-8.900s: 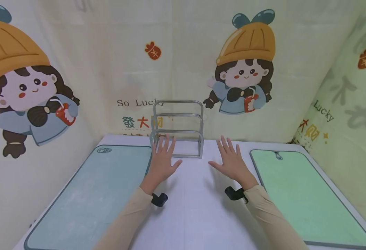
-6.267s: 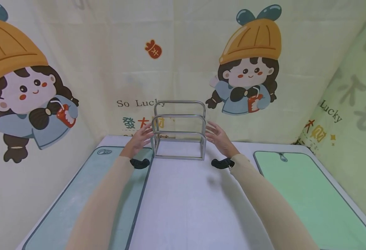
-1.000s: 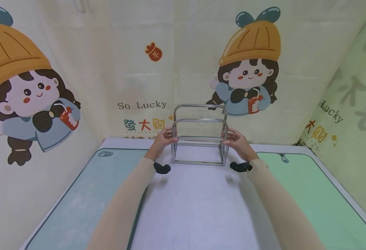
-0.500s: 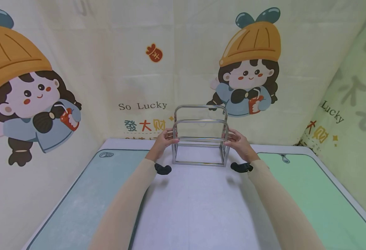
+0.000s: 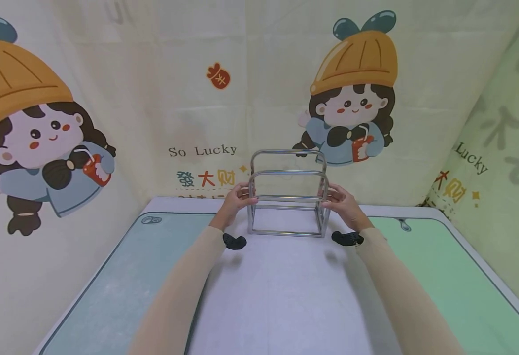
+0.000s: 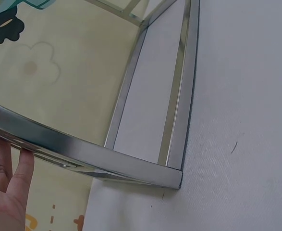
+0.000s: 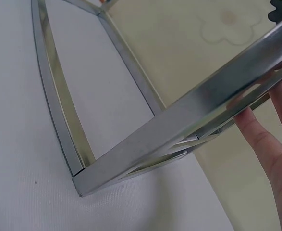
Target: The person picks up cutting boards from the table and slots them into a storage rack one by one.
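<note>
A silver metal rack (image 5: 286, 233) with several rounded upright bars stands at the back of the white table, a little right of the middle. My left hand (image 5: 232, 204) grips its left side, thumb towards the front bar and fingers behind. On the opposite side my right hand (image 5: 345, 207) holds the rack in the same way. In the left wrist view the fingers (image 6: 21, 175) bear against the underside of a flat metal bar (image 6: 83, 147). The right wrist view has the fingers (image 7: 256, 132) touching the bar (image 7: 131, 149) on that side.
A blue mat (image 5: 130, 276) lies on the left of the white table (image 5: 277, 296), and a green mat (image 5: 445, 276) on the right. Behind stands a cream curtain (image 5: 259, 108) with cartoon prints. Each wrist wears a black camera (image 5: 347, 238).
Both hands were raised apart over the table, then came to the rack's two sides. The rack has shifted right with them, slightly more so in the last half second.
</note>
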Demonstrator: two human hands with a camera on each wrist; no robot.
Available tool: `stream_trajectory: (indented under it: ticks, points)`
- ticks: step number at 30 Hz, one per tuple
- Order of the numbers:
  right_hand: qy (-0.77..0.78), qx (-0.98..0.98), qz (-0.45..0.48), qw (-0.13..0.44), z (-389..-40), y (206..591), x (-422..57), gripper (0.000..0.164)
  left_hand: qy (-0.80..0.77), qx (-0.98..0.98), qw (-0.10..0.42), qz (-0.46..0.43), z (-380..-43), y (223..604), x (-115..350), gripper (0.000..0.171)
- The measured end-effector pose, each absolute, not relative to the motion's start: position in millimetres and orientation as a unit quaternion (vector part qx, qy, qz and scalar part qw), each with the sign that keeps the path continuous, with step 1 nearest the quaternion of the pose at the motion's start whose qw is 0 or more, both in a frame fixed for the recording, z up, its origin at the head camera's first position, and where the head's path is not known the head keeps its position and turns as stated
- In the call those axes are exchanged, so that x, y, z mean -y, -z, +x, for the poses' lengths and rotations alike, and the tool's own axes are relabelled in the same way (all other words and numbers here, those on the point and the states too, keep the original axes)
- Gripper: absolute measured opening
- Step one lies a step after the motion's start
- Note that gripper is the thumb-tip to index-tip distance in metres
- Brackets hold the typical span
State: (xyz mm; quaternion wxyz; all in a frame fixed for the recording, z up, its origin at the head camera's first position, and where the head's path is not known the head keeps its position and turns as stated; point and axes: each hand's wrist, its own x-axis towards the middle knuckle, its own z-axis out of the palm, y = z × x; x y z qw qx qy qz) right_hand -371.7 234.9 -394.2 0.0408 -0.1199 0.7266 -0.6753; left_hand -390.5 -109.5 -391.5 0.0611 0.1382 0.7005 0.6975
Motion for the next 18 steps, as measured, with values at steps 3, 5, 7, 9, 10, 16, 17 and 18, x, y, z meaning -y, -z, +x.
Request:
stream_trajectory:
  ticks: [3, 5, 7, 9, 10, 16, 17, 18]
  points:
    - [0.675, -0.727, -0.125, 0.039, -370, 395, -238, 0.069, -0.697, -0.702, 0.058, 0.136, -390, 392, 106, 0.056]
    - [0.673, -0.729, -0.117, 0.036, -370, 394, -240, 0.068, -0.698, -0.702, 0.052, 0.135, -389, 393, 103, 0.055]
    - [0.673, -0.731, -0.108, 0.034, -369, 394, -241, 0.066, -0.694, -0.705, 0.049, 0.135, -391, 395, 100, 0.056]
    - [0.67, -0.735, -0.103, 0.03, -368, 394, -242, 0.065, -0.692, -0.707, 0.049, 0.135, -390, 395, 98, 0.058]
    - [0.67, -0.735, -0.1, 0.03, -367, 394, -243, 0.064, -0.69, -0.71, 0.048, 0.137, -390, 395, 97, 0.06]
    - [0.672, -0.733, -0.099, 0.032, -364, 393, -246, 0.064, -0.686, -0.713, 0.049, 0.137, -388, 395, 93, 0.061]
    - [0.671, -0.734, -0.102, 0.032, -364, 393, -247, 0.065, -0.688, -0.711, 0.05, 0.137, -388, 395, 92, 0.06]
    - [0.671, -0.733, -0.105, 0.032, -364, 393, -248, 0.066, -0.688, -0.71, 0.049, 0.137, -388, 395, 91, 0.06]
